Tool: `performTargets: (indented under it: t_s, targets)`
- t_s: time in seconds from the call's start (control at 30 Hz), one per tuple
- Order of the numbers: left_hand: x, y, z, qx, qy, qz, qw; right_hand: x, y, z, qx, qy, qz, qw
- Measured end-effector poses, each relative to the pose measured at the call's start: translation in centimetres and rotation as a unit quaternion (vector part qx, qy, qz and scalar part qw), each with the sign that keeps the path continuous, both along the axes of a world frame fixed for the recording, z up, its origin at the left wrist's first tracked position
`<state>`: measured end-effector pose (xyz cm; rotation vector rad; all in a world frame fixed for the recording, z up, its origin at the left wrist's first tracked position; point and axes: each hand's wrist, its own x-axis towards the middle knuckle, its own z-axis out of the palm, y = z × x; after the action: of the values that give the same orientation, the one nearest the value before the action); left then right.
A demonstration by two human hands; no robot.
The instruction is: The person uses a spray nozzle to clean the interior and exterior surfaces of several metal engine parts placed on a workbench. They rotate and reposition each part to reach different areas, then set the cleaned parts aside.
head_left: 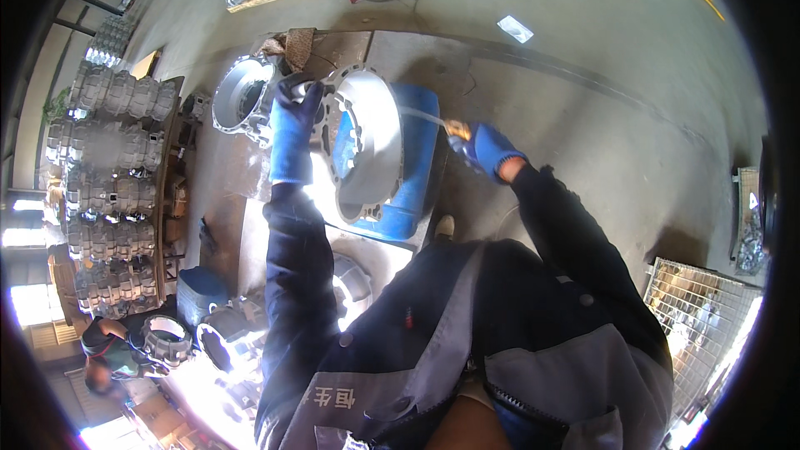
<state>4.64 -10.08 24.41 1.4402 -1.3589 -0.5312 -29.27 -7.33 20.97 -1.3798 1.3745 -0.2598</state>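
Observation:
A large ring-shaped cast metal housing [379, 137] stands tilted on a blue plastic drum [422, 167] in front of me. My left hand [293, 117], in a blue glove with dark fingers, is closed on the housing's left edge. On the other side, my right hand [490, 148], gloved too, grips the yellowish handle of a file [457, 129]. Its thin pale blade points left, and its tip reaches the housing's right rim. Glare washes out part of the housing's inner wall. Another round housing [242, 96] sits just left of my left hand.
A brown cloth [298, 48] lies at the bench's far edge. Stacked castings [117, 183] fill a rack at left. A co-worker [112, 350] is at lower left beside more housings. A wire cage [700, 317] stands at right; a white sheet [515, 29] lies on the floor.

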Motion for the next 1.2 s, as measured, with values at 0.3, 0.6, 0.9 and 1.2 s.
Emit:
performTargets:
  t_s: [0.3, 0.6, 0.9, 1.2]
  targets:
    - [-6.1, -5.5, -0.1, 0.08, -0.074, 0.021, 0.994, -3.5, 0.9, 3.6, 0.022, -0.286, -0.062, 0.956]
    - [-2.5, -5.5, -0.5, 0.064, -0.04, -0.014, 0.997, -7.3, 4.5, -3.7, -0.073, 0.036, 0.112, 0.99]
    - [-5.0, -6.3, -0.4, 0.066, -0.049, -0.024, 0.996, -8.0, 3.7, 0.7, 0.09, -0.361, -0.039, 0.928]
    - [-6.4, -8.0, -2.3, 0.023, -0.135, -0.008, 0.991, -7.4, 4.3, -8.1, 0.108, -0.15, -0.066, 0.98]
